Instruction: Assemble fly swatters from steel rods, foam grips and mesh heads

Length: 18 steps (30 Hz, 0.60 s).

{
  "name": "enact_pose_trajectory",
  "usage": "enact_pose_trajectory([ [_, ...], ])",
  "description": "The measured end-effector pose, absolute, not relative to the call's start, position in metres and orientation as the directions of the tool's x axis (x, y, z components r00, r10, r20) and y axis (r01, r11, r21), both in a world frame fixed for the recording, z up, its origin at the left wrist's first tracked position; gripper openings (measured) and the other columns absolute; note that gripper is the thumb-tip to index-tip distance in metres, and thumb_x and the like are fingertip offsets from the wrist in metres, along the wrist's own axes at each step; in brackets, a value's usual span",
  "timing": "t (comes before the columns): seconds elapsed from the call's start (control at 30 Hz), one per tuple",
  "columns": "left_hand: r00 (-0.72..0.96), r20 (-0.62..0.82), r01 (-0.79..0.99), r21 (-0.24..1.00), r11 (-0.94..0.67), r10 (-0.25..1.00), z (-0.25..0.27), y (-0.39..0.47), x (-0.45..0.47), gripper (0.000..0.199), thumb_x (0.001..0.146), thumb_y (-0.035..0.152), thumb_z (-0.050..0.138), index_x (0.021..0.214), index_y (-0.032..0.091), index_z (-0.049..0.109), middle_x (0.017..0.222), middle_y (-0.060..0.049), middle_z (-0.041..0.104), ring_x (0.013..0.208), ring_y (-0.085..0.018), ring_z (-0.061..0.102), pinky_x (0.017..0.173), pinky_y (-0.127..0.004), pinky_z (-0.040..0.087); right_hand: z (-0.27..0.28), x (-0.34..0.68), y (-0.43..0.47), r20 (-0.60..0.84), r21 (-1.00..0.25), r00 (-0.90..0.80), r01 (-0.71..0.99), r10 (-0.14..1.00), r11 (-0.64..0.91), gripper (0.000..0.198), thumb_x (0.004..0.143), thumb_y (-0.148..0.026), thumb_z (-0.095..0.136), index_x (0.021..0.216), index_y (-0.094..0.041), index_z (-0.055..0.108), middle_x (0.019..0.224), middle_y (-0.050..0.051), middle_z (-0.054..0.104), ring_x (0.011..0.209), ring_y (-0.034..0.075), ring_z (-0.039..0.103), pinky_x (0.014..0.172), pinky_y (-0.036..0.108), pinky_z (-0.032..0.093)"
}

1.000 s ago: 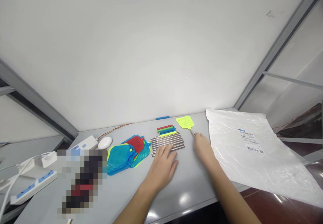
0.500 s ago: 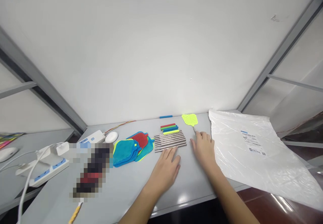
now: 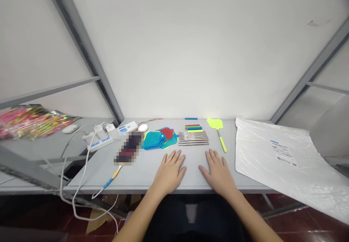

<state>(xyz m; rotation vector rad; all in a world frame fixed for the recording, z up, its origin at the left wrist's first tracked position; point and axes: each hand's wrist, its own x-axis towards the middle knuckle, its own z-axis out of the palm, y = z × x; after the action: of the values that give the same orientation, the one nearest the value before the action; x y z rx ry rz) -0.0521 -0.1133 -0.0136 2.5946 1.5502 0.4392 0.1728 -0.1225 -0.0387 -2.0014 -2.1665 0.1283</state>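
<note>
Lime-yellow swatter [image 3: 215, 123] lies flat on the grey table [image 3: 191, 173], its head toward the wall, a short metal shaft running to a yellow grip angled toward the bag side. Right hand [image 3: 218, 171]: palm down on the tabletop, fingers spread apart, clasping nothing; its fingertips are near the grip end but not touching it. Left hand [image 3: 169, 172]: likewise palm down, fingers parted, clasping nothing, its tips just short of a row of metal rods [image 3: 193, 139] laid side by side. Beyond the rods: a small group of coloured tubes [image 3: 193, 127] in red, green, blue and yellow, plus a separate blue tube [image 3: 191, 118] by the wall. Left of the rods: overlapping mesh heads [image 3: 153, 139], blue with red and yellow ones showing. Far right: white plastic bag [image 3: 253, 143] bearing a printed label [image 3: 283, 153], well apart from the left hand
</note>
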Motion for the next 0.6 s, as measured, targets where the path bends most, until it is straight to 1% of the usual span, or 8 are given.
enact_pose_trajectory([
  [0.07, 0.434, 0.192, 0.860, 0.204, -0.469, 0.880, -0.0148, -0.1160, -0.0519, 0.047, 0.096, 0.042, 0.035, 0.140, 0.027, 0.040, 0.152, -0.007, 0.032, 0.140, -0.027, 0.025, 0.112, -0.054, 0.021, -0.0382, 0.1751, -0.1243, 0.052, -0.184, -0.083, 0.979, 0.995, 0.091, 0.076, 0.091, -0.062, 0.026, 0.150, -0.014, 0.021, 0.157, 0.008, 0.015, 0.144, 0.027, 0.007, 0.113, 0.050, 0.008],
  [0.27, 0.446, 0.137, 0.866, 0.184, -0.465, 0.885, -0.0145, -0.1161, -0.0493, 0.054, 0.095, 0.049, 0.030, 0.144, 0.025, 0.036, 0.154, -0.010, 0.027, 0.142, -0.028, 0.021, 0.112, -0.055, 0.017, -0.0388, 0.1724, -0.1241, 0.050, -0.185, -0.071, 0.980, 0.996, 0.079, 0.076, 0.091, -0.063, 0.023, 0.151, -0.016, 0.019, 0.157, 0.008, 0.011, 0.144, 0.027, 0.003, 0.112, 0.051, 0.005],
  [0.43, 0.453, 0.132, 0.866, 0.167, -0.471, 0.882, -0.0147, -0.1151, -0.0492, 0.058, 0.095, 0.052, 0.027, 0.144, 0.023, 0.034, 0.154, -0.012, 0.025, 0.142, -0.030, 0.019, 0.111, -0.057, 0.015, -0.0386, 0.1694, -0.1227, 0.047, -0.183, -0.074, 0.980, 0.996, 0.082, 0.077, 0.091, -0.063, 0.022, 0.151, -0.014, 0.019, 0.157, 0.010, 0.011, 0.144, 0.029, 0.003, 0.112, 0.052, 0.003],
  [0.6, 0.454, 0.133, 0.865, 0.169, -0.472, 0.881, -0.0142, -0.1165, -0.0492, 0.058, 0.095, 0.053, 0.027, 0.145, 0.024, 0.033, 0.154, -0.012, 0.025, 0.142, -0.030, 0.018, 0.112, -0.056, 0.014, -0.0371, 0.1690, -0.1241, 0.059, -0.164, -0.073, 0.983, 0.996, 0.082, 0.076, 0.092, -0.062, 0.021, 0.151, -0.014, 0.019, 0.157, 0.010, 0.012, 0.144, 0.030, 0.004, 0.112, 0.052, 0.004],
])
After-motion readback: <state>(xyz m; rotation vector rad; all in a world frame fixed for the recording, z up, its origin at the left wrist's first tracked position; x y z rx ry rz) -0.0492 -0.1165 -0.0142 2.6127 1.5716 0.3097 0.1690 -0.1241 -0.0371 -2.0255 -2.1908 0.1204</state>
